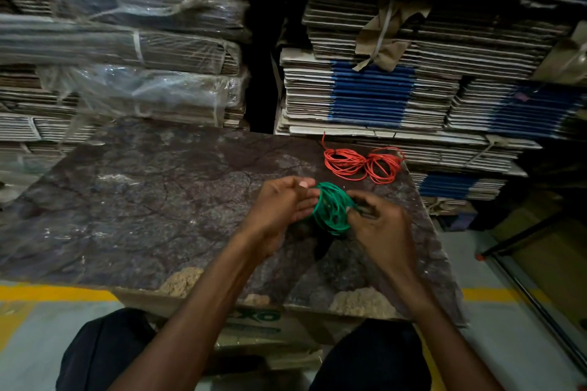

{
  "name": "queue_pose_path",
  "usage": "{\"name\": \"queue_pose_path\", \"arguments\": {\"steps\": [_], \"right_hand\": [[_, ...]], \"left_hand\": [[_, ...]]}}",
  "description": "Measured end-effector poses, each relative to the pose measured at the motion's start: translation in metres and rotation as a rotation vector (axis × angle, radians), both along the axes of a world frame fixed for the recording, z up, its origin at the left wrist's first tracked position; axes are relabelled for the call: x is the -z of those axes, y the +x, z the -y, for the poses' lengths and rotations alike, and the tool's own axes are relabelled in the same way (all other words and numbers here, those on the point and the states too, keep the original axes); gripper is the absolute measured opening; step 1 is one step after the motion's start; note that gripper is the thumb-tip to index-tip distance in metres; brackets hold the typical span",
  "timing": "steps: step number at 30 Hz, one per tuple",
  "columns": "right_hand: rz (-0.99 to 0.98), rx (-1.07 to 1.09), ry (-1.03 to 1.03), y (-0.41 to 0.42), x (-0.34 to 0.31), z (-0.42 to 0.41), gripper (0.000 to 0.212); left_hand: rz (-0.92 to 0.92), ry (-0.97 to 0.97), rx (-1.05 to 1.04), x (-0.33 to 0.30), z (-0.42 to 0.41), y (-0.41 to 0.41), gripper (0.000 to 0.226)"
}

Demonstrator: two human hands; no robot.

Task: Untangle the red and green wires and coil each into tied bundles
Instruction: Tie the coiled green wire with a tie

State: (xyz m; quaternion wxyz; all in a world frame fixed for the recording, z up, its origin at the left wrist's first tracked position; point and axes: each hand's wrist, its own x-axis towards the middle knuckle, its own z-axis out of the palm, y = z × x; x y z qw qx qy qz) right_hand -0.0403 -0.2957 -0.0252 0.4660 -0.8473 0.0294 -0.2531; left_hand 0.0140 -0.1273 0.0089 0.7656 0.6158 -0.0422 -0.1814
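Observation:
A green wire coil (332,211) hangs just above the dark board (143,206), held between both hands. My left hand (279,206) grips the coil's left side with thumb and fingers around the loops. On the coil's right side, my right hand (379,225) pinches the green wire with curled fingers. The red wire (362,163) lies farther back on the board as a bundle pinched in the middle into two loops, with one loose end sticking up. Neither hand touches it.
The board rests on a cardboard box (260,324) between my knees. Tall stacks of flattened cardboard (381,89) stand right behind the board; the left stacks are wrapped in plastic (143,95). A yellow floor line (57,294) runs under the board's front edge.

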Motion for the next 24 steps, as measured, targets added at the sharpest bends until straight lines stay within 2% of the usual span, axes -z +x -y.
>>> {"name": "queue_pose_path", "arguments": {"steps": [4, 8, 11, 13, 15, 17, 19, 20, 22, 24], "right_hand": [[-0.024, -0.041, 0.288, 0.002, -0.006, 0.015, 0.036], [-0.049, -0.028, 0.545, 0.003, -0.005, 0.028, 0.022], [-0.085, 0.026, 0.734, 0.006, -0.004, 0.037, 0.018], [-0.101, 0.059, 0.788, 0.01, -0.001, 0.046, 0.019], [-0.119, 0.095, 0.798, 0.016, 0.002, 0.052, 0.021], [-0.154, 0.147, 0.762, 0.021, 0.004, 0.056, 0.021], [-0.204, 0.192, 0.666, 0.027, 0.009, 0.062, 0.019], [-0.225, 0.219, 0.566, 0.03, 0.012, 0.066, 0.018], [-0.253, 0.262, 0.222, 0.031, 0.017, 0.079, 0.015], [-0.225, 0.261, -0.077, 0.027, 0.021, 0.088, 0.031]], "left_hand": [[0.338, 0.2, -0.109, 0.013, 0.0, 0.008, 0.009], [0.487, 0.394, -0.012, 0.024, 0.007, 0.007, 0.051], [0.526, 0.306, 0.167, 0.023, 0.019, 0.002, 0.034], [0.631, 0.346, 0.164, 0.024, 0.029, 0.005, 0.042], [0.732, 0.479, 0.137, 0.028, 0.038, 0.014, 0.061], [0.799, 0.61, 0.18, 0.036, 0.046, 0.024, 0.069], [0.859, 0.725, 0.297, 0.039, 0.052, 0.03, 0.067], [0.888, 0.784, 0.343, 0.04, 0.054, 0.031, 0.067], [0.927, 0.91, 0.359, 0.042, 0.057, 0.033, 0.067], [0.934, 1.019, 0.341, 0.045, 0.059, 0.033, 0.067]]}}
